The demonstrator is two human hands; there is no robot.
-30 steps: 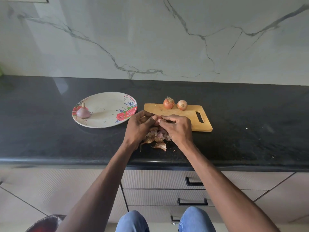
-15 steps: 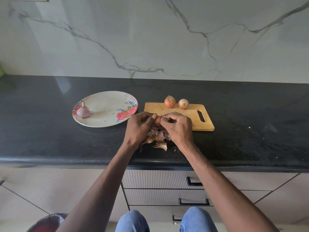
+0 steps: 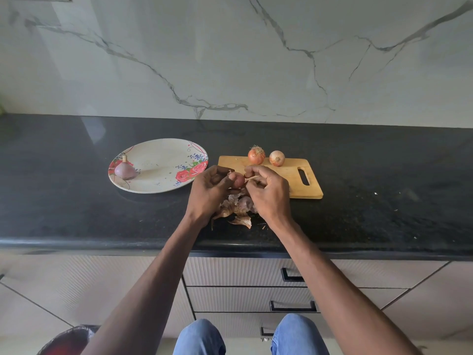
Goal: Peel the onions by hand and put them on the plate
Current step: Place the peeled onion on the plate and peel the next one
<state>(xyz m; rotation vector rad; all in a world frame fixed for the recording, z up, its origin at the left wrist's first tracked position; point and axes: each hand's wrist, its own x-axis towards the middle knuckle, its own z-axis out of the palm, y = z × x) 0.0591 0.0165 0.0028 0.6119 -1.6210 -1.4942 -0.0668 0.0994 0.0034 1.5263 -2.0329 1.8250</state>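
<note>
While the left hand keeps its grip curled round the onion above the surface, the right hand, just beside it, pinches a skin flake; the plate lies leftward, nearer the left hand.

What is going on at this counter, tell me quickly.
A person is peeling an onion by hand. The left hand holds the onion while the right hand pinches a strip of skin off it. Loose peels lie on the black counter below. One peeled onion already sits on the floral plate, and two unpeeled onions wait on the wooden cutting board.
</note>
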